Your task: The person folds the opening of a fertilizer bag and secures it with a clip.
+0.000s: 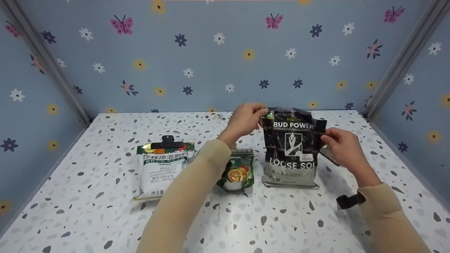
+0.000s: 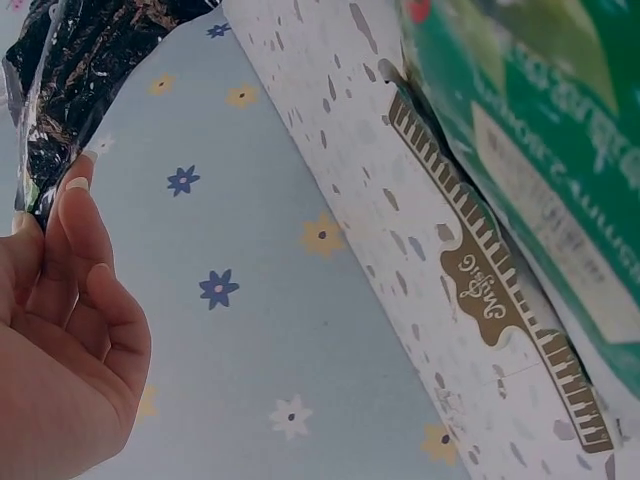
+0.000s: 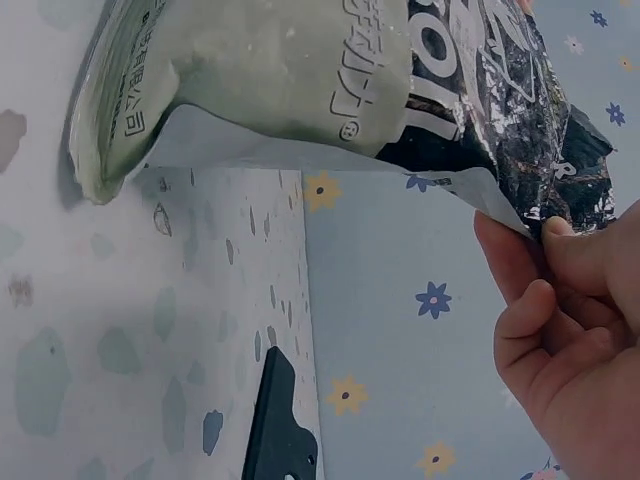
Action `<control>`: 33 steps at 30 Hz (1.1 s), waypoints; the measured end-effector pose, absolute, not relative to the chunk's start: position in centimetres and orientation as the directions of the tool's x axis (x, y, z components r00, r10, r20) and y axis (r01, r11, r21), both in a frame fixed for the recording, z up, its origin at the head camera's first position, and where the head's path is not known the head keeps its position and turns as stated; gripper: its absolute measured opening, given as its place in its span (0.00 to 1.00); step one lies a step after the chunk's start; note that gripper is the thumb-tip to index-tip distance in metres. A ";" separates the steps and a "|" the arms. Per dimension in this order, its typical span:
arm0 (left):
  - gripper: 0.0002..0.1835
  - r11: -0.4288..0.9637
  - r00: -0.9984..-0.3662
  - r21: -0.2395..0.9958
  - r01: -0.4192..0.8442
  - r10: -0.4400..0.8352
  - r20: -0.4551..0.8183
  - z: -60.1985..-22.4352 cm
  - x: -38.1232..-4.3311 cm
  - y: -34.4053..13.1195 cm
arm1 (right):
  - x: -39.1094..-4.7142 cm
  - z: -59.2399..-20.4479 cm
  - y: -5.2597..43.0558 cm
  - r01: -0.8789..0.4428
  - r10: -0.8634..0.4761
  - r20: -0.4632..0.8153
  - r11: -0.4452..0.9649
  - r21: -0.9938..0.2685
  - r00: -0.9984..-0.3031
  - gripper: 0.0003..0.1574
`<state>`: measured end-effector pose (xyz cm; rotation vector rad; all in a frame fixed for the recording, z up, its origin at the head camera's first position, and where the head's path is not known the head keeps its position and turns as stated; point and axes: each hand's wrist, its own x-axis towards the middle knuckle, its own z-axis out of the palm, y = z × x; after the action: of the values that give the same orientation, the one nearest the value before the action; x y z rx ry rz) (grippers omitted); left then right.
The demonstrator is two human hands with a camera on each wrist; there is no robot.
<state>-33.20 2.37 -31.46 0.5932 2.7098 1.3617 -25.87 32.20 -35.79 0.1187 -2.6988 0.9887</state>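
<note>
- The black soil bag (image 1: 291,147) stands upright on the speckled tabletop (image 1: 105,225), a little right of the middle and nearer the far edge than the near one.
- The bag is made of shiny, crinkled foil. Its upper part is black with white letters, its lower part is pale grey-green, and its base is wide and flat.
- The left hand (image 1: 244,119) pinches the top left corner of the bag between the thumb and fingertips (image 2: 75,190); the other fingers curl loosely.
- The right hand (image 1: 342,147) pinches the right edge of the bag, where a thin, flat seam of foil sticks out.
- A small green pouch (image 1: 237,174) with a picture of fruit lies just beside the bag on its left, partly under the left forearm.
- A white pouch (image 1: 163,170) with a black clip (image 1: 168,142) on top lies flat further left, well apart from the bag.
- A black flat piece (image 3: 280,425) lies on the tabletop near the right hand.
- The near half of the tabletop and the right side offer open room.
</note>
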 end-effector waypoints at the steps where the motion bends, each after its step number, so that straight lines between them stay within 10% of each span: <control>1: 0.20 0.539 -0.924 0.779 0.321 0.360 0.131 -31.4 -33.1 2.4 | -25.8 -35.7 32.2 -0.169 0.012 0.279 0.769 -0.616 -0.960 0.10; 33: 0.14 0.551 -0.841 0.636 0.540 0.384 0.381 -30.9 -30.7 1.7 | -24.8 -34.1 33.0 -0.225 -0.067 0.270 0.758 -0.613 -0.961 0.09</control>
<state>-30.75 1.67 -30.90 0.8866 2.9370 1.3208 -24.77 33.04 -34.13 0.2303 -2.7241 0.9930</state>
